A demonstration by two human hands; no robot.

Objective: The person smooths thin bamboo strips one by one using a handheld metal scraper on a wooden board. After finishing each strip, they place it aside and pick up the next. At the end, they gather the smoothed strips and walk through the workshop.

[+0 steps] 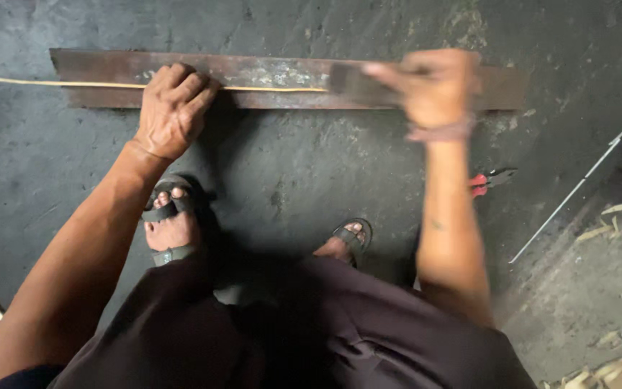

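Thin strip (109,84): a pale, narrow length, probably split cane or bamboo, running in from the left edge and lying along the top of the board, so its whole length is supported.
Left hand (173,108): clenched, knuckles up, pressing down on the strip about midway, which pins it flat against the board.
Board (268,79): a long, dark, worn flat bar lying crosswise on the concrete floor (289,173), serving as a firm bed under the strip.
Sandalled feet (170,223): planted just behind the board, the person crouching over it so both arms reach down.
Dark flat tool (350,81): blurred; it sits at the strip's right end, laid nearly along it. Its kind cannot be told.
Right hand (433,86): closed around that tool, wrist raised, blurred by motion.
Red-handled pliers (491,180): lying on the floor right of the forearm, untouched, within reach.
Thin white rods (577,191): slanting across the floor at right, well apart from the hands.
Pale offcuts (613,216): scattered at far right.
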